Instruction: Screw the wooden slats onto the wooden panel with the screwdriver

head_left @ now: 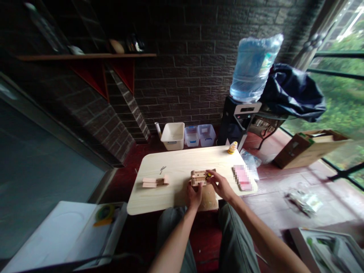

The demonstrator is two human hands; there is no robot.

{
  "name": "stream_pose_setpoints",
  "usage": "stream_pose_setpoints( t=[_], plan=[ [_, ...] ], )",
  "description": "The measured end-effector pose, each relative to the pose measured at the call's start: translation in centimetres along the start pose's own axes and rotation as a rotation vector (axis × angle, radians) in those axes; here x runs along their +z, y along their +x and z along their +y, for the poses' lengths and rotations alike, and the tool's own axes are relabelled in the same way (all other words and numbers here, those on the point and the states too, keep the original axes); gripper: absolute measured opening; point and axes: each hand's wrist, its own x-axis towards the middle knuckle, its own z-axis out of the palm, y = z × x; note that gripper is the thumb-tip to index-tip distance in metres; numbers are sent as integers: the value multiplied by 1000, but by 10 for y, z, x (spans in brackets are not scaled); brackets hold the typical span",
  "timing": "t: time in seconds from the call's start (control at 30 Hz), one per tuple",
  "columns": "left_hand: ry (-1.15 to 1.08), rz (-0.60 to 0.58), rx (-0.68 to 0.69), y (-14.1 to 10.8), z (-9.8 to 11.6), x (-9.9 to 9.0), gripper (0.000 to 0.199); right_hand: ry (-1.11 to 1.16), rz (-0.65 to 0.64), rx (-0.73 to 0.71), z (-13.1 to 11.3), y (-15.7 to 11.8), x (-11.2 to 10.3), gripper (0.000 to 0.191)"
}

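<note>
A small light-wood assembly with dark holes is at the near middle of the table. My left hand grips its near side, with the thumb and fingers closed on the wood. At the right end of the assembly, my right hand pinches a small yellow-and-black object, too small to name and partly covered by the fingers. Under my hands a brown board lies on the table, with light crumbs on it. Another jointed pair of wooden pieces lies to the left, below a few small dark metal parts.
The pale table has rounded corners. On its right side are a yellow-capped bottle and a blurred pink item. Plastic bins and a water dispenser stand beyond the far edge. A cardboard box is at right.
</note>
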Motion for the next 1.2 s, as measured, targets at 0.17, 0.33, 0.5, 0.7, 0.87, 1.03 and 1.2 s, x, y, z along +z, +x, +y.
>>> stream_pose_setpoints(
  t=[0.17,0.33,0.5,0.7,0.87,1.03,1.2],
  plan=[
    [-15,-6,-7,0,-1,0,64,-27,-25,-13,3,0,-6,46],
    [-28,-11,12,1,-2,0,70,-9,-30,-6,10,-4,-3,47],
    [-16,-22,7,-1,1,-2,70,29,-60,0,13,-7,-4,49],
    [-36,-19,1,0,3,-2,67,38,-74,25,8,-9,-3,50],
    [-19,-20,7,0,3,-4,63,23,-71,15,4,-9,-3,51],
    [-22,-3,5,-1,7,-5,63,18,-60,8,6,-8,-4,49],
    [-11,-14,-9,-2,9,-6,65,15,-75,-1,8,-9,-8,50]
  ],
)
